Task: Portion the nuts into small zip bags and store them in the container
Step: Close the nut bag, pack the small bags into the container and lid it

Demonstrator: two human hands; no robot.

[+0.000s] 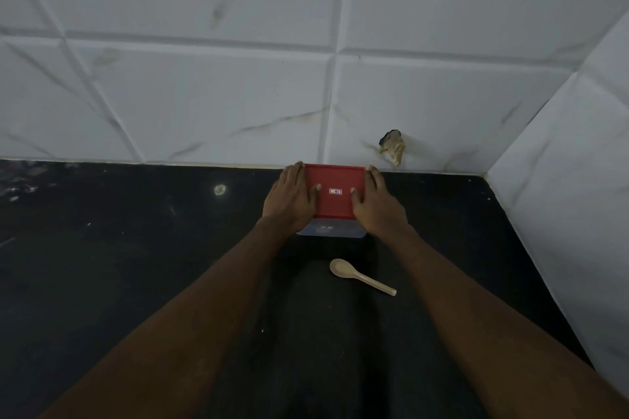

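Head view, and by the look of it the last step, sealing and storing: pressing the red lid (335, 202) down onto the clear container (332, 231) with 2 hands. Left hand (289, 196) laid flat along the lid's left edge, fingers straight and not curled round anything, thumb resting on top; right hand (377, 204) mirrored on the right edge, likewise flat and pressing, not gripping. Container sitting at the back edge of the counter (136, 265), touching or just short of the tiled wall (204, 95), towards the right rear corner and below a broken hole (393, 146) in the tile. No nuts or zip bags in sight; contents hidden under the lid, so cannot tell whether filled. Probably next: checking the lid for an even seat all round, then lifting both hands away. Pale spoon (360, 275) lying alone nearer the front edge, apart from the container and untouched, bowl towards the left.
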